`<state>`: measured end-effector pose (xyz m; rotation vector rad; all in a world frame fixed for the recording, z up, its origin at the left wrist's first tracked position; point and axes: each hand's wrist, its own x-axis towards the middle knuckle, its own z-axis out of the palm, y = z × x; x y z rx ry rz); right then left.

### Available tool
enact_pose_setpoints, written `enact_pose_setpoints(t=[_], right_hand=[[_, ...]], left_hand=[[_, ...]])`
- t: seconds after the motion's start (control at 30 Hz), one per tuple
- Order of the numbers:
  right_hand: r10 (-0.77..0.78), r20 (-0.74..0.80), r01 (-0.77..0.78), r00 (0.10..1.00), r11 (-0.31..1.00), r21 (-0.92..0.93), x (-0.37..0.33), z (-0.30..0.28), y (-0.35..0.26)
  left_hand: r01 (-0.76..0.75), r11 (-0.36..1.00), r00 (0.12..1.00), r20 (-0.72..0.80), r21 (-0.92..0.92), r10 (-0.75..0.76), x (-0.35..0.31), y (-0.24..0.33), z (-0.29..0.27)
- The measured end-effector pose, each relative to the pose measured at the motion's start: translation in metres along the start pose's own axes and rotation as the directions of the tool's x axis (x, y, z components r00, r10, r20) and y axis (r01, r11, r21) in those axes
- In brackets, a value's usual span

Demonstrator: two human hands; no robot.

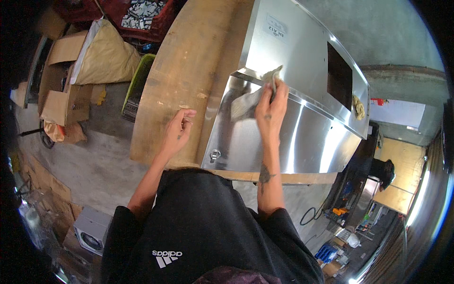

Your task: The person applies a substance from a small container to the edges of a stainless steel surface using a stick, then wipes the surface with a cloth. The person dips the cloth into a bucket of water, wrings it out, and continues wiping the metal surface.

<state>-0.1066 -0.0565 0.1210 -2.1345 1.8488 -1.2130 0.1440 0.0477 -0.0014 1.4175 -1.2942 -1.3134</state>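
In my right hand (272, 104) is a crumpled greyish-beige rag (274, 74), pinched between the fingers. It is over the bend of a shiny stainless steel cabinet (302, 125), whose near face mirrors the hand. That near face carries a small round lock (214, 155) at its lower left corner. A dark rectangular opening (339, 73) is cut in the cabinet's upper face at the right. My left hand (179, 125) hovers by the wooden board, left of the cabinet, fingers loosely curled, thumb apart, nothing visible in it.
The cabinet rests on a large wooden board (165, 80). A second yellowish cloth (358, 108) lies at its right edge. On the left are a green crate (138, 85), cardboard boxes (66, 106), a beige sack (106, 54) and a red bin (163, 28) of small metal parts.
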Motion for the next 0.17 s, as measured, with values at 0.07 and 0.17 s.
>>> enact_pose_setpoints(t=[0.07, 0.17], right_hand=[[0.172, 0.123, -0.178, 0.977, 0.983, 0.044, 0.015, -0.008, 0.022], [0.302, 0.286, -0.318, 0.909, 0.948, 0.009, 0.024, -0.016, 0.032]], left_hand=[[-0.002, 0.999, 1.0, 0.012, 0.05, 0.002, -0.001, -0.004, 0.003], [0.047, 0.996, 0.995, 0.08, 0.07, -0.052, -0.008, -0.008, 0.002]])
